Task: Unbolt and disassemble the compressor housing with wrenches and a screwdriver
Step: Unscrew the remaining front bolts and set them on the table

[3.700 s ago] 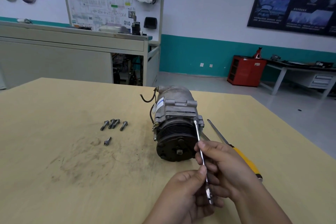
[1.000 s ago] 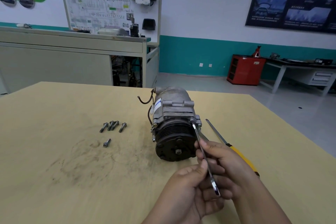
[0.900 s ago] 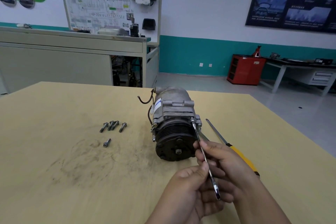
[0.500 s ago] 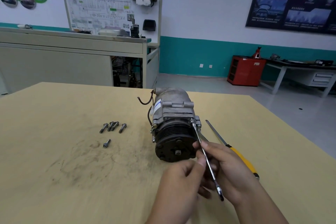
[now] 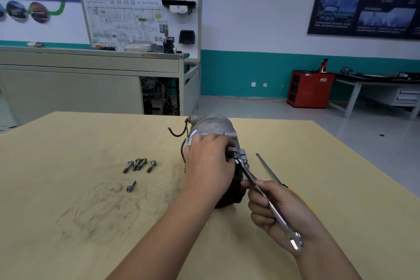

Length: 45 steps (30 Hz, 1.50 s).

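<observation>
Compressor (image 5: pixel 211 126) lies near the desk's (image 5: pixel 68 223) far edge, midway along.

Left hand (image 5: pixel 208 166) grips its housing, fingers curled beside the bolt lug. Right hand (image 5: pixel 275 213) holds the wrench (image 5: pixel 268 202) by the shaft, wrench head at that lug.

Risks:
- Wrench head slips off the bolt under a loose grip, rounding it or barking knuckles.
- Round body rolls if the left hand's hold slackens.
- Loose bolts (image 5: pixel 138 164) toward the left edge could scatter.

Screwdriver (image 5: pixel 268 168) lies beside the right hand. Desk top is scuffed and grimy. The room is a workshop with a teal-banded wall and a red cabinet (image 5: pixel 309 88).
</observation>
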Tool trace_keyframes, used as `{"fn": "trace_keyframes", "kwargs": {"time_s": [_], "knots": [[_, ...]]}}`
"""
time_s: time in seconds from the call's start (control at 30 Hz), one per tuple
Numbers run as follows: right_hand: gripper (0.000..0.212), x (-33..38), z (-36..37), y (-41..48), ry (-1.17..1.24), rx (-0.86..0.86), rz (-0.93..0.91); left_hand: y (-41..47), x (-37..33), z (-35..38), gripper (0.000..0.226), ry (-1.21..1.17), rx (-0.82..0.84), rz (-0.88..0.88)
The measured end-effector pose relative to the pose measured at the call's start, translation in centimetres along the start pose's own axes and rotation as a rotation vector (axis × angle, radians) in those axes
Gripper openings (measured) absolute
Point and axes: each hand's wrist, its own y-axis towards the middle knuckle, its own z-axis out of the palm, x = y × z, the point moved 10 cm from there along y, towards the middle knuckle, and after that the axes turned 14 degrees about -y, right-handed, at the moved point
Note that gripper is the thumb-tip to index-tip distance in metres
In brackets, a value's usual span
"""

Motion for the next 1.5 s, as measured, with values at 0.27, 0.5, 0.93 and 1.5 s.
{"fn": "trace_keyframes", "kwargs": {"time_s": [0.27, 0.5, 0.93, 1.5], "knots": [[0.036, -0.3, -0.3, 0.1, 0.087, 0.016, 0.025, 0.2, 0.4, 0.9, 0.009, 0.011, 0.022, -0.013], [0.03, -0.6, -0.6, -0.1, 0.132, 0.03, 0.035, -0.1, 1.3, 1.1, 0.012, 0.007, 0.004, -0.029], [0.033, -1.3, -1.3, -0.1, 0.103, -0.016, 0.044, -1.9, 2.0, -0.4, 0.006, -0.298, 0.022, -0.027], [0.025, -2.2, -1.7, 0.6, 0.177, -0.02, 0.04, -1.8, 22.5, -6.2, 0.003, 0.226, 0.19, -0.334]]}}
